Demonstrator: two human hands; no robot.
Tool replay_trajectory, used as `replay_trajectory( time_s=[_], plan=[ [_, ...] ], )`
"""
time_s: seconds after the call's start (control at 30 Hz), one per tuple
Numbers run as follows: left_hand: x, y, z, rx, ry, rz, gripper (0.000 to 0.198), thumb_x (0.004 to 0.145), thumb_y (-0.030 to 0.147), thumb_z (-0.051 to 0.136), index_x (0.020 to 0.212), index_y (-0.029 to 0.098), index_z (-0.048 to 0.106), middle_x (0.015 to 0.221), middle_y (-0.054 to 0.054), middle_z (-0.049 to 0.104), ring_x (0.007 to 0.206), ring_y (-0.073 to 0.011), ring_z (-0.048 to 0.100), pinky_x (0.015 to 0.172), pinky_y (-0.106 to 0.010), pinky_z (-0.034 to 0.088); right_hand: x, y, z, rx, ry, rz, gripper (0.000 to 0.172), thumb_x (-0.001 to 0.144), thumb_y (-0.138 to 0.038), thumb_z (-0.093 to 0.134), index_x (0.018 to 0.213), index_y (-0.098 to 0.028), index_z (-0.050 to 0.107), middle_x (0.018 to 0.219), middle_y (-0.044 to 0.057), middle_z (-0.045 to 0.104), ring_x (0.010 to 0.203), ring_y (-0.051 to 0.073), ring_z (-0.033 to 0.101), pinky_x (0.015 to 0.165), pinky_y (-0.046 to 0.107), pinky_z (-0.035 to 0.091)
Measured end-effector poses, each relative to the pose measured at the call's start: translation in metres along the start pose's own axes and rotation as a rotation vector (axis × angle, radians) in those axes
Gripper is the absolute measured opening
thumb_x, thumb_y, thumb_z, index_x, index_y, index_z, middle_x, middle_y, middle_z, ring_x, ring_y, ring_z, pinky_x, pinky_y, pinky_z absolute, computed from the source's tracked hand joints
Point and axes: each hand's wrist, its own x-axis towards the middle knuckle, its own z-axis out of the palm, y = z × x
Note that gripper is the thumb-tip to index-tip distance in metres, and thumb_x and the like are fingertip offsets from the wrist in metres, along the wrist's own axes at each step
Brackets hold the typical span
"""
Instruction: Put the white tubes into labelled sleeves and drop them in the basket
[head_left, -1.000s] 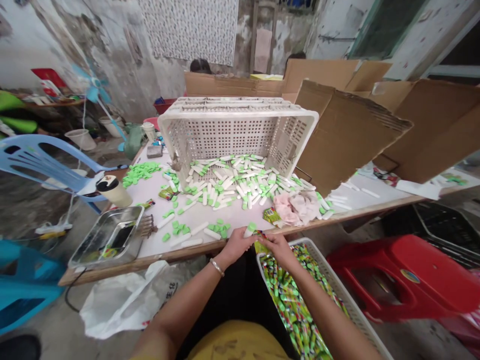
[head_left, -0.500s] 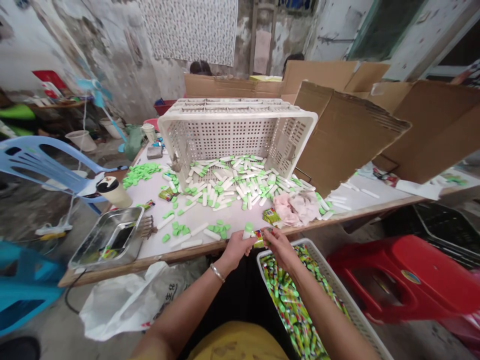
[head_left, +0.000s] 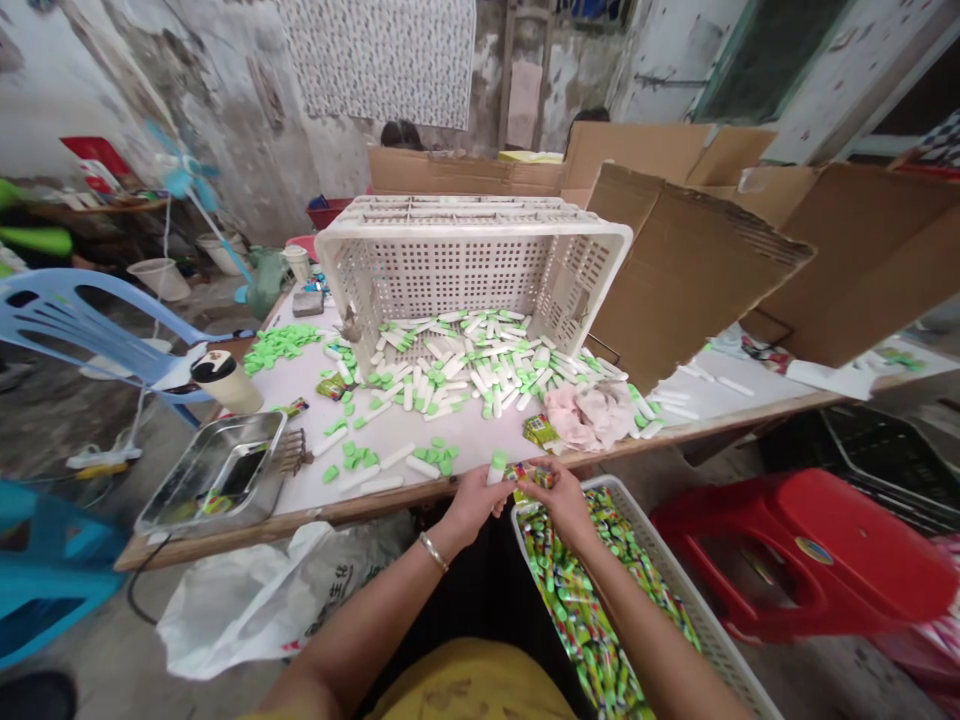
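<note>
At the table's front edge, my left hand (head_left: 471, 507) is closed around a small white tube with a green cap (head_left: 496, 468), cap upward. Close beside it, my right hand (head_left: 561, 503) pinches a printed colourful wrapper (head_left: 536, 476) that reaches toward the left fingers. Whether the wrapper touches the tube is hard to make out. Below my right forearm stands a light plastic crate (head_left: 645, 520) full of wrapped green-and-yellow tubes (head_left: 574, 585). Beyond my hands, loose white tubes with green caps (head_left: 487, 375) spill from a white basket (head_left: 450, 232) lying on its side.
Green caps (head_left: 281, 347) lie piled at the table's left. A pink cloth (head_left: 589, 415) and a stack of green wrappers (head_left: 540, 432) are near the front edge. Also here are a metal tray (head_left: 262, 425), cardboard sheets (head_left: 675, 270) and a red stool (head_left: 840, 560).
My right hand has turned slightly, and more of the wrapper shows between the two hands. My left hand keeps its hold on the tube, almost in place.
</note>
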Motion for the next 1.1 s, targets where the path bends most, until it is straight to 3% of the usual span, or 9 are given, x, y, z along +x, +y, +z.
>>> replay_trajectory(
  time_s=[0.17, 0.47, 0.6, 0.7, 0.8, 0.97, 1.1],
  plan=[
    [0.001, -0.004, 0.001, 0.072, -0.015, 0.048, 0.026, 0.067, 0.036, 0.061, 0.066, 0.015, 0.048, 0.046, 0.008, 0.041, 0.039, -0.0040, 0.035, 0.040, -0.017, 0.028, -0.003, 0.006, 0.000, 0.150, -0.162, 0.067, 0.033, 0.056, -0.045, 0.072, 0.070, -0.016, 0.066, 0.066, 0.002, 0.065, 0.064, 0.018, 0.058, 0.067, 0.032, 0.045],
    [-0.004, -0.005, -0.015, 0.138, 0.102, 0.001, 0.026, 0.071, 0.031, 0.056, 0.087, 0.018, 0.040, 0.064, 0.005, 0.050, 0.047, -0.0053, 0.045, 0.043, -0.016, 0.037, -0.007, 0.002, -0.007, -0.089, -0.097, -0.060, 0.029, 0.067, -0.044, 0.063, 0.076, -0.017, 0.071, 0.072, 0.004, 0.069, 0.072, 0.022, 0.061, 0.071, 0.033, 0.045],
    [-0.006, 0.008, -0.026, 0.220, 0.037, 0.090, 0.023, 0.071, 0.035, 0.057, 0.082, 0.017, 0.048, 0.063, 0.005, 0.049, 0.046, -0.0053, 0.044, 0.041, -0.016, 0.036, -0.005, 0.003, -0.011, -0.150, -0.069, -0.128, 0.028, 0.068, -0.041, 0.062, 0.080, -0.017, 0.070, 0.082, 0.006, 0.070, 0.080, 0.023, 0.062, 0.077, 0.036, 0.045],
    [-0.007, 0.022, -0.031, 0.242, 0.095, 0.168, 0.025, 0.069, 0.037, 0.059, 0.082, 0.017, 0.052, 0.066, 0.005, 0.052, 0.042, -0.0042, 0.041, 0.039, -0.017, 0.033, -0.004, 0.002, -0.016, -0.194, -0.075, -0.204, 0.026, 0.068, -0.040, 0.062, 0.081, -0.019, 0.070, 0.087, 0.006, 0.070, 0.086, 0.024, 0.062, 0.082, 0.037, 0.044],
    [-0.008, 0.033, -0.035, 0.286, 0.135, 0.236, 0.023, 0.068, 0.036, 0.061, 0.078, 0.016, 0.056, 0.061, 0.005, 0.051, 0.044, -0.0049, 0.040, 0.042, -0.017, 0.033, -0.002, -0.002, -0.022, -0.255, -0.130, -0.264, 0.024, 0.071, -0.038, 0.059, 0.083, -0.020, 0.069, 0.089, 0.006, 0.069, 0.087, 0.023, 0.061, 0.082, 0.037, 0.044],
    [-0.007, 0.046, -0.037, 0.311, 0.117, 0.237, 0.024, 0.066, 0.037, 0.063, 0.078, 0.016, 0.060, 0.047, 0.007, 0.044, 0.041, -0.0061, 0.037, 0.041, -0.018, 0.028, 0.001, -0.010, -0.027, -0.319, -0.223, -0.347, 0.019, 0.073, -0.024, 0.056, 0.086, -0.020, 0.068, 0.090, 0.006, 0.068, 0.089, 0.022, 0.060, 0.084, 0.037, 0.043],
    [-0.004, 0.053, -0.037, 0.370, 0.062, 0.266, 0.019, 0.066, 0.034, 0.064, 0.072, 0.017, 0.063, 0.047, 0.005, 0.047, 0.045, -0.0081, 0.041, 0.044, -0.019, 0.030, 0.002, -0.016, -0.027, -0.349, -0.309, -0.387, 0.027, 0.071, -0.013, 0.049, 0.089, -0.021, 0.068, 0.090, 0.005, 0.068, 0.089, 0.020, 0.060, 0.084, 0.037, 0.043]
  ],
)
